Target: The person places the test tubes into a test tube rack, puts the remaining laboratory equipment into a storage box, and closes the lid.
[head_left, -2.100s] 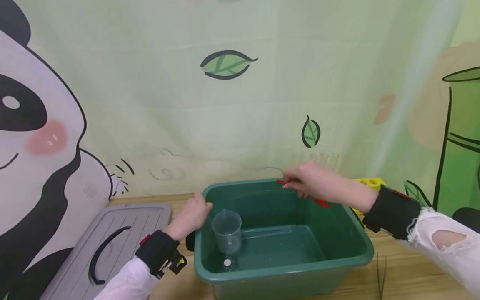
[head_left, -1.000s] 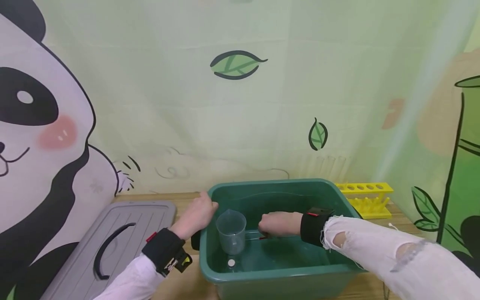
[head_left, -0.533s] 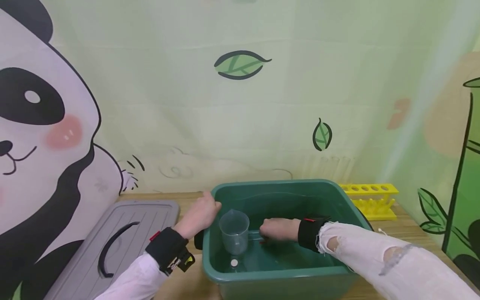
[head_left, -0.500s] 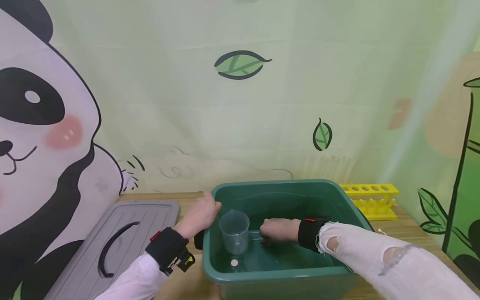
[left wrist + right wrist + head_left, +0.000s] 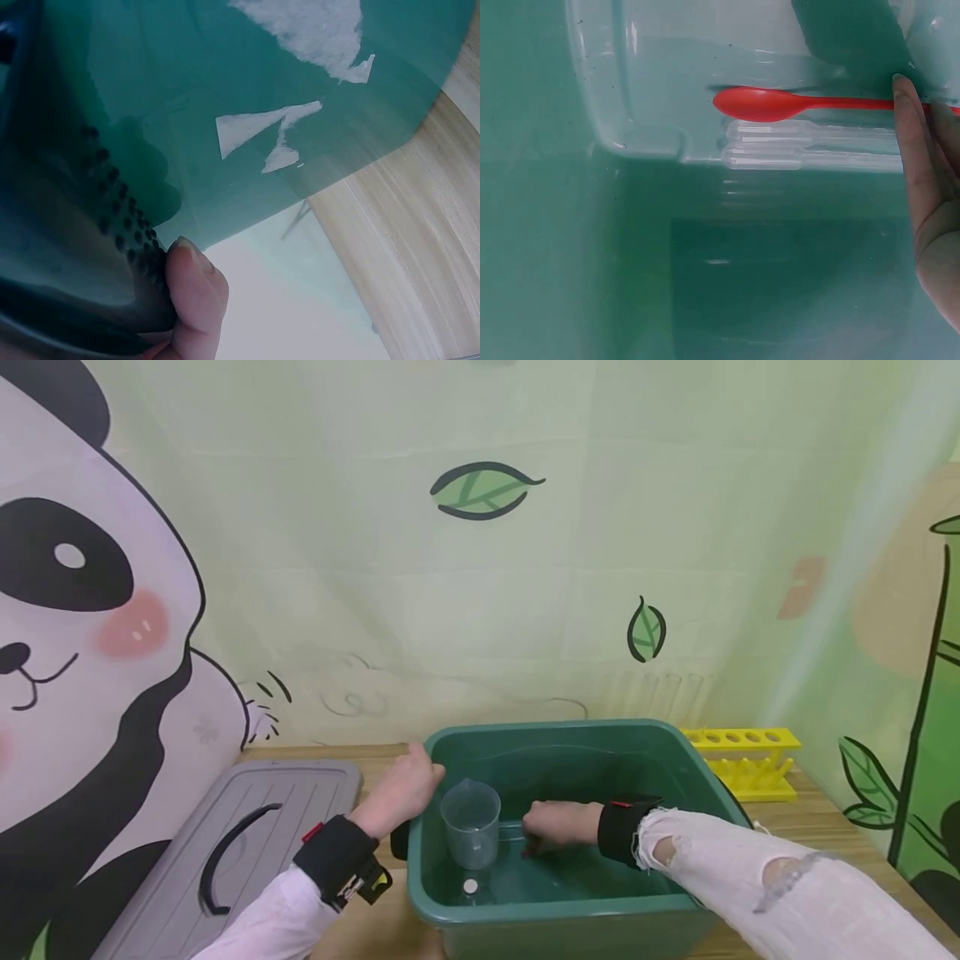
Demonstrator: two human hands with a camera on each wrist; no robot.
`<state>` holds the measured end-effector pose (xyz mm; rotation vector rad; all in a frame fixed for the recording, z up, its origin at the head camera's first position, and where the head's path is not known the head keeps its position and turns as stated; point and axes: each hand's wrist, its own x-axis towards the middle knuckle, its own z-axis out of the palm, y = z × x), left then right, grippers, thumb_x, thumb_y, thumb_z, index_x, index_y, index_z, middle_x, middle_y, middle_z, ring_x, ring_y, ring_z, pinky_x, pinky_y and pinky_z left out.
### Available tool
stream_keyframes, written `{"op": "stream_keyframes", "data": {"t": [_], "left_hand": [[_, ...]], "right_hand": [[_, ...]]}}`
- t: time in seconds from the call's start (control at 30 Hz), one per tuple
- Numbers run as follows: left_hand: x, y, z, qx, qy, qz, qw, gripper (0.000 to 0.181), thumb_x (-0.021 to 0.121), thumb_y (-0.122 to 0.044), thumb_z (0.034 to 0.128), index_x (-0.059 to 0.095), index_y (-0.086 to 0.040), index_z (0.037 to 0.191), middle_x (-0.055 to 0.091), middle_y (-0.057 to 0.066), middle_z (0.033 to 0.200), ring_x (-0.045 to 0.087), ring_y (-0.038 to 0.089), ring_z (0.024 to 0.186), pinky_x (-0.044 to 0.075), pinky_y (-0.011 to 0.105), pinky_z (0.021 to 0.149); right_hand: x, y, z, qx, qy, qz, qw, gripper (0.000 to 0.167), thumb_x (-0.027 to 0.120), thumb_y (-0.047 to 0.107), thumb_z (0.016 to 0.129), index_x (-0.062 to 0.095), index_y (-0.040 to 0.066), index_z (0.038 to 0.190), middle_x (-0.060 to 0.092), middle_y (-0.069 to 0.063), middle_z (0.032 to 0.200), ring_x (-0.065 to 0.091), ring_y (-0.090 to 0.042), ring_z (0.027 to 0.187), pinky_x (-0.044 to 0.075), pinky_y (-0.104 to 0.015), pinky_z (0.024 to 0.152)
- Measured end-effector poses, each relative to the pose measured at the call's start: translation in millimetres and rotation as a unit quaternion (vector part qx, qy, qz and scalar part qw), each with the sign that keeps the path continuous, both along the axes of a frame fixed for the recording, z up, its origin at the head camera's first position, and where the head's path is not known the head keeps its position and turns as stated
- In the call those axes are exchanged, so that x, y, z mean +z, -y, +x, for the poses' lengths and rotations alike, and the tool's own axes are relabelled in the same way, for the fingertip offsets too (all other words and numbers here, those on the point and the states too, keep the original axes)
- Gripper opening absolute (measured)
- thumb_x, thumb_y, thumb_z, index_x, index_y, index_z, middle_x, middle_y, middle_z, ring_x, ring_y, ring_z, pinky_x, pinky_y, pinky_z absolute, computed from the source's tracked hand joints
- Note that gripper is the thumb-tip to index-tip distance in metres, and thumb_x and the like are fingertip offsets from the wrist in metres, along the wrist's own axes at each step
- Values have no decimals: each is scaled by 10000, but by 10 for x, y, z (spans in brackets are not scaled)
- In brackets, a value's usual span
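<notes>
In the head view, my left hand (image 5: 402,783) grips the left end of a green plastic tub (image 5: 570,912). The left wrist view shows its thumb curled against a dark, dotted handle (image 5: 82,262). My right hand (image 5: 561,823) is down inside the tub, pinching the handle of a red plastic spoon (image 5: 757,103). The spoon lies low over the tub floor, bowl pointing away from the fingers. Right beside it are clear plastic droppers (image 5: 772,159), lying parallel to it. A clear measuring beaker (image 5: 471,831) stands at the tub's left, with a small white disc (image 5: 470,887) near its base.
Left of the tub, a grey lid (image 5: 277,852) with a black handle lies on the wooden table (image 5: 375,902). Behind the tub's right corner stands a yellow test tube rack (image 5: 750,741) with clear tubes (image 5: 671,697). A printed curtain (image 5: 510,610) hangs behind.
My right hand has carried the red spoon from over the tub's back rim down to its floor and stays there. The left hand keeps its grip. The head view has shifted slightly.
</notes>
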<state>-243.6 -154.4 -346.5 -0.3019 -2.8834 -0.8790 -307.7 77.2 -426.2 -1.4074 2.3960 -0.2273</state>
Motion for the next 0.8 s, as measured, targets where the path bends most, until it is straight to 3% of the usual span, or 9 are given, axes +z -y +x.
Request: {"op": "stream_keyframes", "data": {"t": [0.4,0.63,0.8], "left_hand": [[9,-3,-3,41,91,52,9999,177,415,-79,890,378,87,939,341,28,601,422,173,481,383,282,431],[23,-7,3,57,88,47,9999,171,412,-82,897,380,82,931,346,34,605,425,172,479,391,285,427],[25,-6,11,66,157,111,9998,171,408,-75,894,378,86,942,353,41,600,440,178,473,401,290,426]], "right_hand": [[8,-13,-5,-185,-109,-51,9998,168,617,-50,807,610,32,660,396,82,530,357,-34,457,274,-179,426],[10,8,-12,-114,-587,72,9982,148,653,-17,797,617,51,671,423,82,553,362,-43,474,286,-183,441],[40,37,-18,-6,-703,-19,9975,171,645,-17,799,603,57,651,407,91,541,356,-36,467,281,-177,435]]}}
